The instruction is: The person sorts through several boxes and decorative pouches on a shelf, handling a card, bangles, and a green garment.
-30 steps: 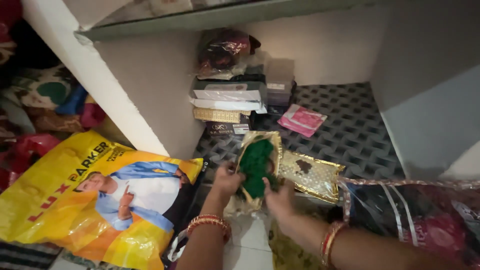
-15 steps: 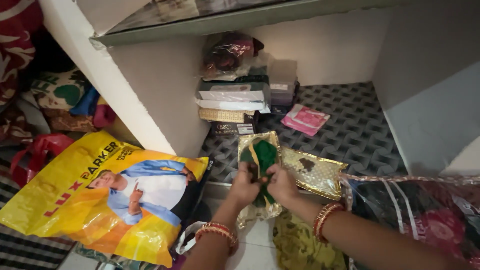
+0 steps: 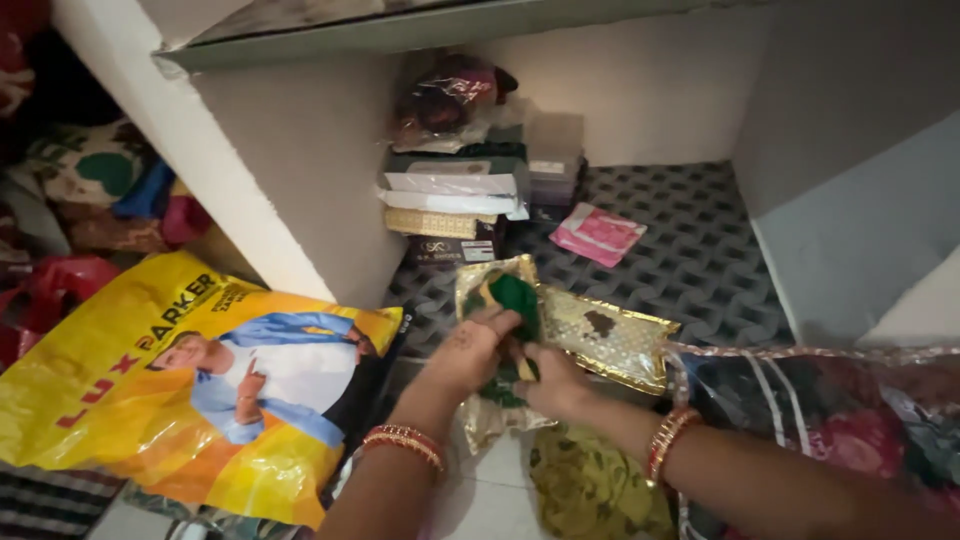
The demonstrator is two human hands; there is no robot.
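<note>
Green folded cloth (image 3: pixel 515 295) sits half inside a gold transparent pouch (image 3: pixel 490 410), at the shelf's front edge. Left hand (image 3: pixel 465 350) lies over it, fingers curled, pressing the cloth; right hand (image 3: pixel 550 380) grips it from below, fingers closed on cloth and pouch. Judged step: seating cloth in pouch; this calls for a steadied pouch mouth. Just right of the pouch: gold packet (image 3: pixel 605 335). Behind: stacked boxes (image 3: pixel 460 200) on grey patterned shelf liner (image 3: pixel 700 260). Left: yellow plastic bag (image 3: pixel 180 390).

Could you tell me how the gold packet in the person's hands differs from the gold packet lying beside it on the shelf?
The held gold packet stands on end and shows green cloth; the flat gold packet lies down with only a small dark patch showing. The left hand and right hand grip the first; nothing grips the second. Both are shiny gold.
</note>
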